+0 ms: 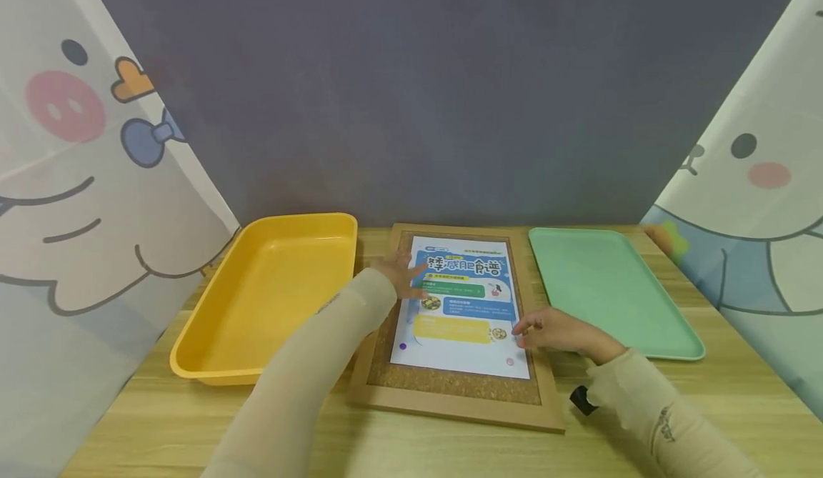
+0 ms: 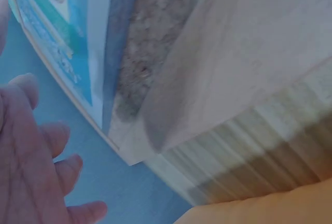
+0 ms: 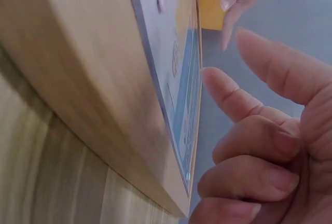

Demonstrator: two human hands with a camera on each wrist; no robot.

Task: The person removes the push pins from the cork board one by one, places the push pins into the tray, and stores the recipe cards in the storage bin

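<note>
A printed sheet [image 1: 463, 353] with a blue heading and green, blue and yellow panels lies on a wood-framed cork board [image 1: 450, 389]. My left hand [image 1: 398, 274] is over the left side of the board, fingers spread towards the sheet's left edge. In the left wrist view its fingers [image 2: 67, 172] are apart and hold nothing. At the sheet's lower right edge is my right hand [image 1: 553, 331]. The right wrist view shows that hand's thumb and index finger [image 3: 228, 97] held apart with no object between them; its other fingers bend loosely towards the palm.
A deep yellow tray [image 1: 263, 306] stands left of the board, and a shallow green tray [image 1: 611, 285] lies to its right. Under them is a wood-grain table [image 1: 411, 449]. A grey panel [image 1: 437, 92] rises behind, with cartoon-printed sheets on both sides.
</note>
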